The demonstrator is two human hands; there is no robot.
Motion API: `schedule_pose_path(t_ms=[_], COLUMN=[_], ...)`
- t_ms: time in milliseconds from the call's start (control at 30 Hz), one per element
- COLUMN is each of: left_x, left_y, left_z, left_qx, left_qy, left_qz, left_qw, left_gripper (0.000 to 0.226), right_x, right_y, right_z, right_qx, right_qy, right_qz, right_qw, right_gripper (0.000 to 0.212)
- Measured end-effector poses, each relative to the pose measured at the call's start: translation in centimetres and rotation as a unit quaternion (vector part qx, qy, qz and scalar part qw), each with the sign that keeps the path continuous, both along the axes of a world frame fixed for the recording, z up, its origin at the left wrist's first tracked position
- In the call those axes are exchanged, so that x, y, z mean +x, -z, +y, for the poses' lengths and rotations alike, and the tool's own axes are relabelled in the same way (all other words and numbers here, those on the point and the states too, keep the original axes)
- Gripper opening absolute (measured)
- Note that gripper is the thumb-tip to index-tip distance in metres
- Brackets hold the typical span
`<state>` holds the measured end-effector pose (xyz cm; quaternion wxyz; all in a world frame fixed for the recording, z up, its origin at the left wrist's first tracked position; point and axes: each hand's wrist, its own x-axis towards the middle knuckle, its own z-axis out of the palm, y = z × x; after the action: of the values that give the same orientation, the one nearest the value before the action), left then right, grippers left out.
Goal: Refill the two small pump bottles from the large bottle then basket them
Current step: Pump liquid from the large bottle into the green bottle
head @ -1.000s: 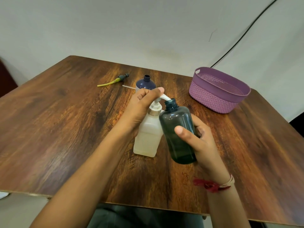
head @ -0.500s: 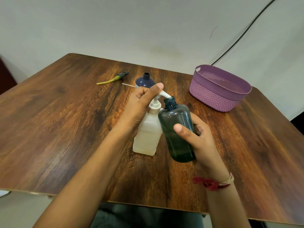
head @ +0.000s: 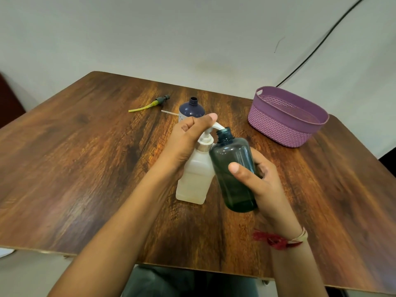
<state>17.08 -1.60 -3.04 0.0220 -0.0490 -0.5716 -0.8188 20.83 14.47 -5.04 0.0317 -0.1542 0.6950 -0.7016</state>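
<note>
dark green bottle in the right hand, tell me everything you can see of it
The dark green bottle is see-through, smoky, plastic-looking, with a round body, rounded shoulder and short threaded neck, uncapped. It tilts, neck leaning left, mouth at the tip of the large bottle's white spout. The right hand grips it, thumb across the front, fingers behind. Whether its base touches the table is unclear.

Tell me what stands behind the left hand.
An uncapped dark blue bottle stands behind the left hand; the hand covers its lower part, so its base cannot be seen.
</note>
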Motion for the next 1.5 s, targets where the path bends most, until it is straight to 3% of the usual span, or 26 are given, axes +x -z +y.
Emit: schedule_pose_path(t_ms=[133,333,467,633,733,833,900,1000,1200,1267,1400,1433,1500], left_x=[-0.3,-0.2,0.0,-0.2,-0.2,-0.1,0.0,-0.5,-2.5,-3.6,-5.1,-5.2,-5.2], left_y=[0.1,0.2,0.1,-0.2,-0.6,-1.6,-2.4,-3.5,-7.0,-8.3,-7.7,-7.3,-6.8], left_z=[-0.3,0.0,0.0,-0.3,-0.6,-0.9,-1.1,-1.8,-1.9,-0.7,2.0,2.2,2.3], left_qx=[-0.017,-0.055,-0.037,-0.081,-0.096,-0.127,-0.176,-0.264,-0.392,-0.455,-0.610,-0.626,-0.621], left_qy=[-0.009,-0.044,-0.034,-0.017,0.009,0.058,0.066,0.063,0.034,0.046,0.124,0.138,0.144], left_qz=[-0.003,0.031,0.015,0.009,-0.024,-0.065,-0.071,-0.068,0.016,0.050,0.040,0.036,0.038], left_qw=[1.000,0.997,0.999,0.997,0.995,0.988,0.980,0.960,0.919,0.888,0.782,0.767,0.770], left_gripper=[0.011,0.022,0.018,0.015,0.014,0.033,0.024,0.015,0.041,0.050,0.061,0.059,0.054], right_x=[0.0,0.2,0.4,0.8,1.0,1.1,1.0,1.0,1.0,1.0,1.0,1.0,1.0], right_y=[-0.4,-0.5,-0.9,-0.7,-0.6,-0.6,-0.6,-0.6,-0.6,-0.6,-0.6,-0.6,-0.8], right_z=[0.1,0.3,0.1,-0.1,-0.1,-0.1,0.0,0.1,0.3,0.3,0.3,0.3,0.2], right_qx=[0.027,0.036,0.018,0.005,-0.002,-0.018,-0.019,-0.015,-0.010,-0.011,-0.016,-0.016,-0.015], right_qy=[-0.007,-0.005,0.002,0.008,0.007,0.012,0.010,0.006,-0.002,-0.001,-0.003,-0.005,-0.011], right_qz=[0.014,0.009,0.003,-0.007,-0.009,-0.015,-0.013,-0.013,-0.017,-0.020,-0.021,-0.017,-0.011], right_qw=[1.000,0.999,1.000,1.000,1.000,1.000,1.000,1.000,1.000,1.000,1.000,1.000,1.000], right_gripper=[0.055,0.056,0.056,0.054,0.051,0.053,0.052,0.053,0.053,0.053,0.048,0.048,0.049])
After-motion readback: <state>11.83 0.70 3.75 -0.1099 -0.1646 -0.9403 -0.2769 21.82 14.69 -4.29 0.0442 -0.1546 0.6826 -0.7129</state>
